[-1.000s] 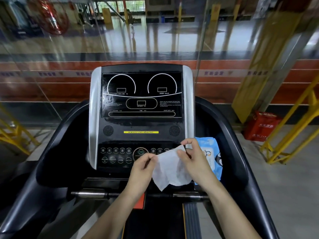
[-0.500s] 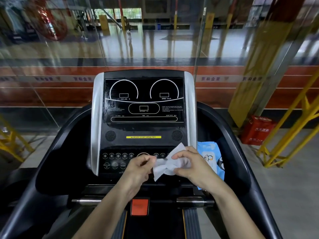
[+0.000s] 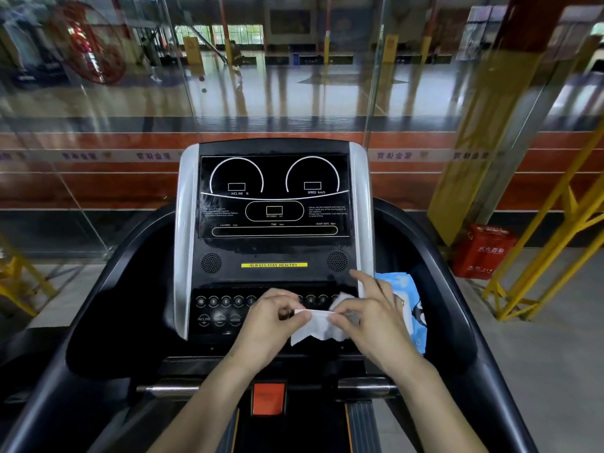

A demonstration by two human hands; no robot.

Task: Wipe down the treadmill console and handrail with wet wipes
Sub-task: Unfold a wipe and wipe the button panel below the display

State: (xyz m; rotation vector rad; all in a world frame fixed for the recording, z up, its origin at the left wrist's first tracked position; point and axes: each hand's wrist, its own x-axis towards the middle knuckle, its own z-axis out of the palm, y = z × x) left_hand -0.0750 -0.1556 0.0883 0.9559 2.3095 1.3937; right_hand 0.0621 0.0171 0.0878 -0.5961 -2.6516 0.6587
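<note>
Left hand point(image 3: 273, 317) and right hand point(image 3: 369, 317) each pinch 1 white wipe point(image 3: 315, 325) — before console point(image 3: 274, 253).

Both forearms reach forward, the left hand point(image 3: 273, 317) and right hand point(image 3: 372, 317) pinching with curled fingers, thumbs nearly meeting.

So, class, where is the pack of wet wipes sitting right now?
In the head view, the pack of wet wipes lies in the tray on the right side of the console, just behind the right hand.
</note>
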